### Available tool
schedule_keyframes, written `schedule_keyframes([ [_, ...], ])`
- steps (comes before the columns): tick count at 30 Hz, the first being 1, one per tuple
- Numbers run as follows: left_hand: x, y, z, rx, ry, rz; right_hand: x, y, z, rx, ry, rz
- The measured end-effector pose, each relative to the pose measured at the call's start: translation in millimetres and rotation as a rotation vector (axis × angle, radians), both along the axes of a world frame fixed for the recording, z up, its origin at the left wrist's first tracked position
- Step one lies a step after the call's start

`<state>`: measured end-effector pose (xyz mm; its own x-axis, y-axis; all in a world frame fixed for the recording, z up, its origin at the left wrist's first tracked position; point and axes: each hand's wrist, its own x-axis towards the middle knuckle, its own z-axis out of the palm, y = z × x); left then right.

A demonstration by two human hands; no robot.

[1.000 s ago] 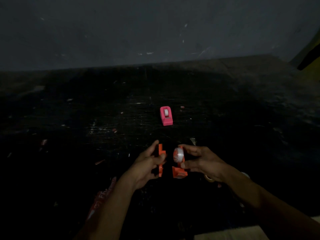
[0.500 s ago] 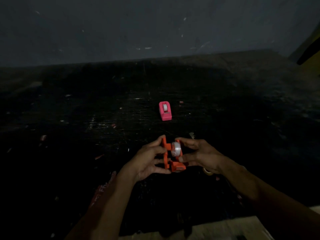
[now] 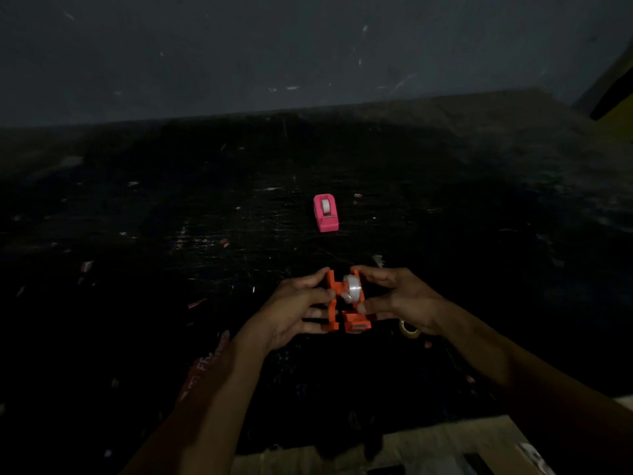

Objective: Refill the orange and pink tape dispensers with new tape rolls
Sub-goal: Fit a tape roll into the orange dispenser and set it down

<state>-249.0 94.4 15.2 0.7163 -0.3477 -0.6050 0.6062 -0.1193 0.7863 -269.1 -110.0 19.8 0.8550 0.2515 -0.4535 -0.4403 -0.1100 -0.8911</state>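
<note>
Dim light, dark scuffed work surface [image 3: 171, 303] littered with small scraps. Both hands meet low in the centre of the view around the orange tape dispenser [image 3: 347, 305], which is split into two pieces. Left hand [image 3: 294, 310]: thumb on top and fingers curled round the outer face of the left shell half [image 3: 331, 303], a flat orange plate held upright, clamped between thumb and fingertips. Right hand [image 3: 400, 299]: thumb and fingers closed on the right shell half [image 3: 358, 322], which carries a clear tape roll [image 3: 352, 289] seated between the two halves, just inside the right thumb tip. The halves stand close and roughly parallel, a narrow gap showing at the lower end (whether they touch near the roll I cannot tell). A second, loose tape roll [image 3: 409, 329] lies on the surface just beneath the heel of the right hand. The pink tape dispenser [image 3: 325, 217] sits alone beyond the fingertips, well apart from both hands, upright, with a pale roll visible in its top slot. A reddish wrapper [image 3: 205, 368] with white lettering lies partly under the left forearm (lettering not legible).
</note>
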Motion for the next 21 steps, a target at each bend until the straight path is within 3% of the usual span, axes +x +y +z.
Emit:
schedule_keyframes([
  [8,1.3,-0.4,2.2,0.054,0.027,-0.039,0.8,-4.4,4.6,-0.119,0.013,0.082],
  [21,-0.7,-2.1,7.0,0.053,0.028,-0.055,2.3,-6.2,2.6,-0.125,0.002,0.082],
])
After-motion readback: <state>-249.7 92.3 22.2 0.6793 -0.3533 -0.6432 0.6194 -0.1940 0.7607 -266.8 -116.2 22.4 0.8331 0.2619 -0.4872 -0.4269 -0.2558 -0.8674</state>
